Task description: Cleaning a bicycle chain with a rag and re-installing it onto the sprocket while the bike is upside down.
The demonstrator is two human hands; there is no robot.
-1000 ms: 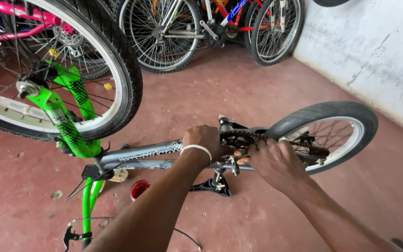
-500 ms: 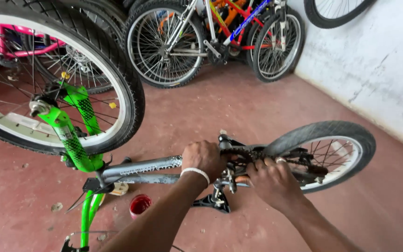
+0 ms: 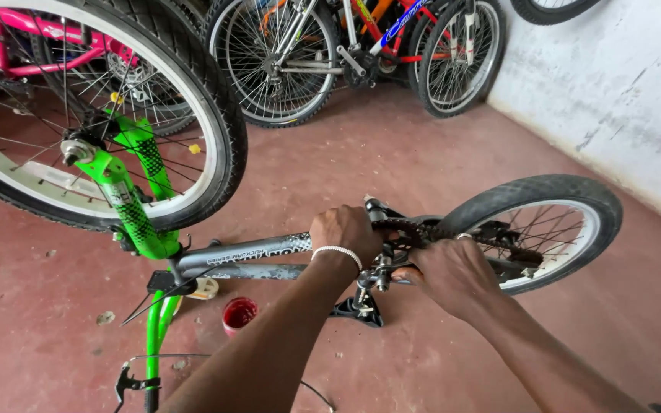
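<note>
Bicycle frame (image 3: 254, 252) lies left-right, upside down, rear wheel (image 3: 545, 229) rightward

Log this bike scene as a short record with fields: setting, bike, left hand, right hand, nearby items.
setting: red floor, pale wall on the right
bike: small bicycle, upside down, grey frame, green fork
left hand: grips the frame near the cranks, pale bracelet on the wrist
right hand: at the crank area beside the chain, near the rear wheel
nearby items: red cap on the floor, parked bicycles behind
</note>
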